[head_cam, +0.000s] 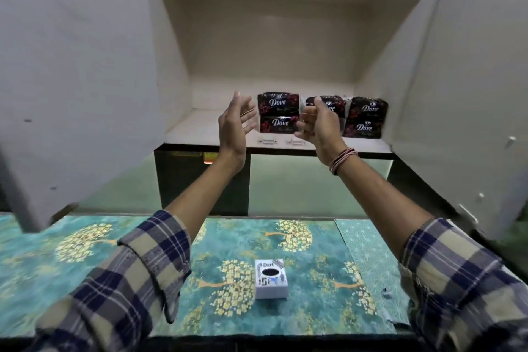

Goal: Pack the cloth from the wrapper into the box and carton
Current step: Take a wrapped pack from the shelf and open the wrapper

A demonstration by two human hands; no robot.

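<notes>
Now both hands up at the shelf (200, 128). Left packs (278, 112) lie between them, long axis left-right. Left hand (235, 126) spread, empty; right hand (315, 123) curled, contact unclear.

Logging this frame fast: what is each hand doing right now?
Left hand: open, palm turned inward, holding nothing.
Right hand: fingers curled in front of the Dove packs; grip cannot be told.

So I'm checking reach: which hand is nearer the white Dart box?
Neither clearly. Left hand and right hand are both raised at the shelf, far beyond the Dart box.
</notes>
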